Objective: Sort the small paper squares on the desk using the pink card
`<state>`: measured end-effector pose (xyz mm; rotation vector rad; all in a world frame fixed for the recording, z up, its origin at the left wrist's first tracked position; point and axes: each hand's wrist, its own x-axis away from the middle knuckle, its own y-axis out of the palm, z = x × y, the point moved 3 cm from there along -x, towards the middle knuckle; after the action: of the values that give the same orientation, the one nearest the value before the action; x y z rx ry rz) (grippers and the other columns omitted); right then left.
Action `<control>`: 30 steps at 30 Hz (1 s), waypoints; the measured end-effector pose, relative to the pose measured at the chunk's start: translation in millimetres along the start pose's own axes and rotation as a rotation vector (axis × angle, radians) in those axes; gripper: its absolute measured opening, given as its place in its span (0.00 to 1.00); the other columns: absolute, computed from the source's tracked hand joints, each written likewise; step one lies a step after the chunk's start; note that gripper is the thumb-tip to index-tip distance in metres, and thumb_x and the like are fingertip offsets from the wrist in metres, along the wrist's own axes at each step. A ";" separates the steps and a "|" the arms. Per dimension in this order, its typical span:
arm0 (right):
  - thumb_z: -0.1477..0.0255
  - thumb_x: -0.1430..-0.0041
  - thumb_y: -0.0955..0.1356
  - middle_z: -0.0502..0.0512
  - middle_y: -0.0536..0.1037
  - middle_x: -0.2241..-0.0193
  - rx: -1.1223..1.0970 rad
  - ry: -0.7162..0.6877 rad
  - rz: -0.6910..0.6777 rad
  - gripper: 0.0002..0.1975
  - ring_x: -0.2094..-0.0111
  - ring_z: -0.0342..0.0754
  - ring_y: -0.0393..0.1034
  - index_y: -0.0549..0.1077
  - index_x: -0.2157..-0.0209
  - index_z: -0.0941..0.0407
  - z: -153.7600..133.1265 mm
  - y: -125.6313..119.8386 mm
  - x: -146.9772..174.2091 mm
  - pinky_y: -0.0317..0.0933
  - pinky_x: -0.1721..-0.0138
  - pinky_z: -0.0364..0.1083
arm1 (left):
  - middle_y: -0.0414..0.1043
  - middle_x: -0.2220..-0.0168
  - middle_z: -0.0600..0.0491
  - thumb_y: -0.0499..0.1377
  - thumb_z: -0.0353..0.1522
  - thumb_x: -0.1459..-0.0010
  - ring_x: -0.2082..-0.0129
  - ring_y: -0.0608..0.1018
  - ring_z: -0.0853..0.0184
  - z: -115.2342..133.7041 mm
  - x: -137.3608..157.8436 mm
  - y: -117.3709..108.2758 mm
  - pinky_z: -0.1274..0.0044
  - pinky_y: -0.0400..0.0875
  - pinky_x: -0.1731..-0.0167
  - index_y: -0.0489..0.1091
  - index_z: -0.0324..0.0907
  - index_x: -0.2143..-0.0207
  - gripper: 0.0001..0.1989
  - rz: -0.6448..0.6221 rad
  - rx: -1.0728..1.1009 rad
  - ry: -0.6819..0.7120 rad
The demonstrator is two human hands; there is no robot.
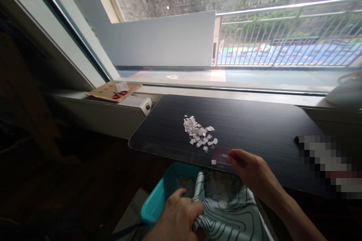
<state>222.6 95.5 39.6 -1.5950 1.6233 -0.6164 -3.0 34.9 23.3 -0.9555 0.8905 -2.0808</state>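
Observation:
My right hand (253,169) is over the table's front edge, its fingers closed at the right end of a small, clear, pinkish plastic piece (222,155). One small white paper bit (213,162) lies just left of that piece. Farther back on the tabletop is a loose pile of small white paper pieces (196,131). Below the edge, my left hand (179,211) is closed on the rim of a pale green, dark-lined cloth bag (226,214), its index finger pointing forward. Pale scraps (222,188) show inside the bag.
A teal bin (161,190) with scraps inside stands left of the bag. The dark table (254,120) meets a window sill. Red-handled scissors (120,94) rest on brown paper (100,92) at the left, by a white radiator (135,101). A blurred-out object (325,162) lies at the right.

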 end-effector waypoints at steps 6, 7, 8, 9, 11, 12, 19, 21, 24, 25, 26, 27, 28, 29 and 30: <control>0.67 0.42 0.64 0.51 0.80 0.73 -0.059 0.024 0.023 0.11 0.75 0.45 0.73 0.78 0.65 0.54 -3.8 1.9 1.3 0.64 0.71 0.42 | 0.72 0.73 0.59 0.59 0.30 0.55 0.65 0.75 0.66 9.6 -4.5 -4.5 0.67 0.50 0.42 0.67 0.44 0.72 0.05 -0.005 -0.027 0.018; 0.67 0.42 0.63 0.51 0.81 0.73 -0.064 0.027 0.043 0.12 0.75 0.45 0.72 0.78 0.65 0.54 -3.1 2.3 0.4 0.64 0.70 0.42 | 0.72 0.73 0.59 0.60 0.30 0.55 0.65 0.75 0.66 10.6 -4.5 -5.3 0.67 0.50 0.42 0.67 0.44 0.72 0.04 -0.012 -0.027 0.021; 0.67 0.42 0.63 0.52 0.81 0.73 -0.071 0.028 0.052 0.12 0.74 0.46 0.72 0.78 0.65 0.55 -2.4 3.1 -0.5 0.64 0.70 0.42 | 0.72 0.73 0.59 0.60 0.31 0.55 0.66 0.75 0.66 11.3 -4.5 -6.2 0.67 0.50 0.42 0.67 0.44 0.73 0.04 -0.017 -0.026 0.023; 0.66 0.42 0.63 0.52 0.81 0.72 -0.079 0.028 0.045 0.12 0.74 0.46 0.72 0.77 0.64 0.55 -1.7 4.5 -1.0 0.64 0.70 0.42 | 0.72 0.74 0.59 0.60 0.31 0.55 0.66 0.76 0.66 11.9 -4.5 -7.0 0.67 0.50 0.42 0.67 0.44 0.73 0.04 -0.023 -0.021 0.025; 0.66 0.41 0.63 0.52 0.80 0.73 -0.090 0.033 0.007 0.12 0.74 0.46 0.73 0.77 0.64 0.55 -0.5 7.2 -0.6 0.63 0.70 0.42 | 0.72 0.74 0.59 0.61 0.31 0.55 0.66 0.76 0.66 12.7 -5.0 -8.6 0.68 0.50 0.42 0.67 0.43 0.73 0.04 -0.034 -0.006 0.025; 0.66 0.41 0.63 0.51 0.80 0.73 -0.091 0.035 -0.016 0.12 0.74 0.45 0.73 0.77 0.65 0.55 -0.1 8.0 0.4 0.63 0.70 0.42 | 0.71 0.74 0.59 0.61 0.31 0.55 0.66 0.76 0.67 12.9 -5.4 -9.1 0.69 0.50 0.42 0.67 0.43 0.74 0.05 -0.041 0.001 0.023; 0.67 0.41 0.63 0.50 0.80 0.73 -0.064 0.044 -0.068 0.11 0.73 0.46 0.72 0.77 0.64 0.53 -1.8 3.6 7.5 0.62 0.69 0.42 | 0.71 0.74 0.60 0.62 0.31 0.56 0.65 0.75 0.67 13.4 -4.6 -9.4 0.71 0.49 0.41 0.66 0.43 0.74 0.06 -0.063 -0.012 -0.007; 0.67 0.41 0.63 0.50 0.80 0.73 -0.058 0.043 -0.068 0.11 0.73 0.46 0.72 0.77 0.65 0.53 -1.3 2.4 8.0 0.62 0.69 0.42 | 0.72 0.74 0.59 0.62 0.30 0.56 0.65 0.76 0.68 13.2 -3.2 -9.5 0.71 0.49 0.41 0.67 0.43 0.74 0.06 -0.041 -0.030 -0.010; 0.66 0.42 0.64 0.49 0.79 0.74 -0.038 0.040 -0.075 0.11 0.75 0.45 0.72 0.77 0.65 0.53 0.5 0.6 7.1 0.61 0.72 0.42 | 0.74 0.71 0.58 0.63 0.31 0.54 0.63 0.76 0.66 12.7 -3.4 -8.7 0.70 0.49 0.41 0.70 0.43 0.71 0.06 -0.026 -0.063 -0.002; 0.66 0.42 0.64 0.49 0.79 0.74 -0.034 0.043 -0.053 0.11 0.75 0.45 0.71 0.77 0.65 0.52 0.9 -0.7 5.6 0.62 0.72 0.42 | 0.75 0.70 0.57 0.64 0.32 0.54 0.62 0.77 0.65 13.1 -4.5 -7.8 0.69 0.50 0.41 0.70 0.43 0.70 0.07 -0.039 -0.082 0.006; 0.65 0.42 0.64 0.50 0.80 0.74 -0.031 0.046 -0.019 0.11 0.75 0.45 0.72 0.78 0.64 0.52 0.8 -2.1 3.3 0.62 0.72 0.42 | 0.75 0.70 0.56 0.64 0.34 0.53 0.62 0.77 0.65 14.0 -6.1 -6.6 0.69 0.51 0.41 0.71 0.43 0.69 0.08 -0.058 -0.106 0.022; 0.65 0.42 0.64 0.50 0.80 0.73 -0.028 0.048 0.023 0.12 0.75 0.45 0.72 0.78 0.63 0.53 0.1 -3.3 0.2 0.62 0.71 0.42 | 0.76 0.69 0.55 0.65 0.35 0.53 0.62 0.77 0.64 15.5 -7.9 -5.3 0.68 0.52 0.42 0.72 0.43 0.68 0.09 -0.077 -0.137 0.043; 0.65 0.42 0.64 0.51 0.81 0.72 -0.022 0.043 0.064 0.12 0.74 0.46 0.72 0.78 0.63 0.53 -1.3 -4.0 -3.7 0.63 0.70 0.42 | 0.76 0.68 0.53 0.65 0.37 0.53 0.62 0.78 0.63 17.6 -10.0 -3.8 0.67 0.53 0.42 0.72 0.43 0.68 0.10 -0.096 -0.173 0.068; 0.66 0.41 0.64 0.52 0.81 0.71 -0.013 0.029 0.091 0.13 0.73 0.46 0.73 0.78 0.62 0.53 -3.5 -3.6 -8.2 0.63 0.70 0.42 | 0.77 0.68 0.52 0.65 0.38 0.52 0.63 0.78 0.62 20.3 -12.0 -2.1 0.67 0.55 0.43 0.73 0.43 0.67 0.11 -0.116 -0.211 0.102; 0.66 0.41 0.64 0.52 0.81 0.70 -0.003 0.011 0.106 0.13 0.72 0.47 0.73 0.78 0.62 0.54 -6.0 -2.4 -13.0 0.63 0.69 0.42 | 0.77 0.68 0.51 0.65 0.39 0.52 0.64 0.79 0.62 23.3 -13.8 -0.5 0.67 0.57 0.44 0.73 0.43 0.67 0.12 -0.131 -0.250 0.137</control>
<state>218.4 107.0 47.4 -1.4992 1.7055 -0.5674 22.8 39.0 30.4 -1.0323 1.2107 -2.2023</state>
